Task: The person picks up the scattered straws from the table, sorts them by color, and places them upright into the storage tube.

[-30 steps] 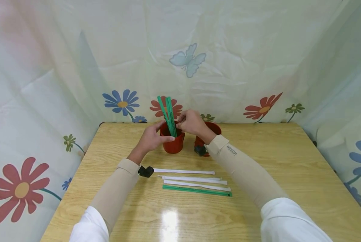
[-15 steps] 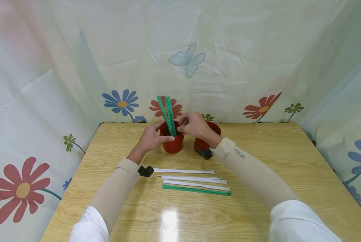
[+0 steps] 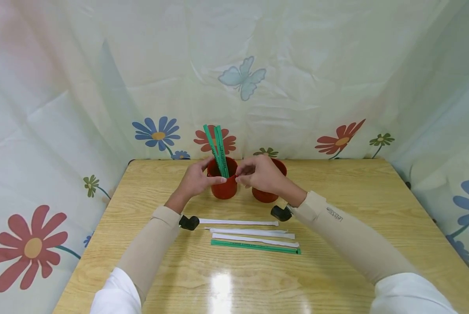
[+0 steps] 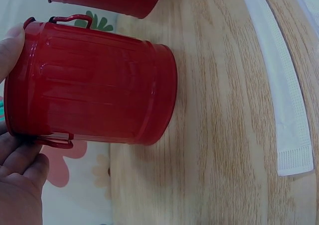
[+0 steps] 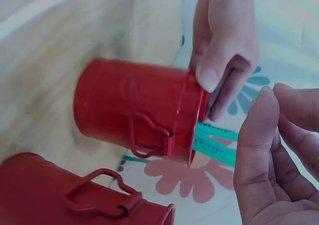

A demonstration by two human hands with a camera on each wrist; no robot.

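Several green paper-wrapped straws (image 3: 221,152) lean upright in a small red metal bucket (image 3: 224,190) with side handles. My left hand (image 3: 195,178) grips the bucket's rim, thumb on the near side and fingers around the far side. Just right of that rim is my right hand (image 3: 262,175), its fingers loosely bent and the thumb close to the index finger. In the right wrist view, nothing shows between those fingertips. A second red bucket (image 3: 265,196) stands behind the right hand, partly hidden by it.
Nearer on the wooden table (image 3: 171,270) lie several white paper-wrapped straws (image 3: 254,240), side by side. A green wrapped straw (image 3: 254,247) lies in front of them. A flower-print curtain (image 3: 309,87) hangs behind the table's back edge.
My right hand has drawn back from the left bucket's mouth, moving right and toward me. The left hand stays on the rim, and the green straws in the bucket hold their lean.
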